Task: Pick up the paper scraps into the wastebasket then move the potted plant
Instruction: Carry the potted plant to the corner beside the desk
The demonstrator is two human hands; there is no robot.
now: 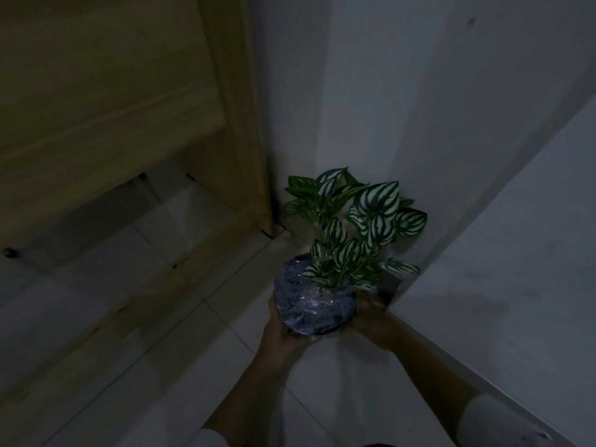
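Note:
The potted plant (314, 301) has green-and-white striped leaves and a dark round pot wrapped in shiny plastic. I hold it out in front of me, near the corner where two pale walls meet, tilted slightly away. My left hand (283, 333) cups the pot from below and on its left side. My right hand (371, 321) grips its right side, partly hidden by the pot and the leaves. I cannot tell whether the pot touches the floor. No paper scraps or wastebasket are in view.
The scene is dim. A light wooden cabinet (129, 108) with a lower shelf stands at the left, its side panel (245, 156) reaching the wall corner. Pale floor tiles (200, 366) lie below. A white wall (500, 253) runs along the right.

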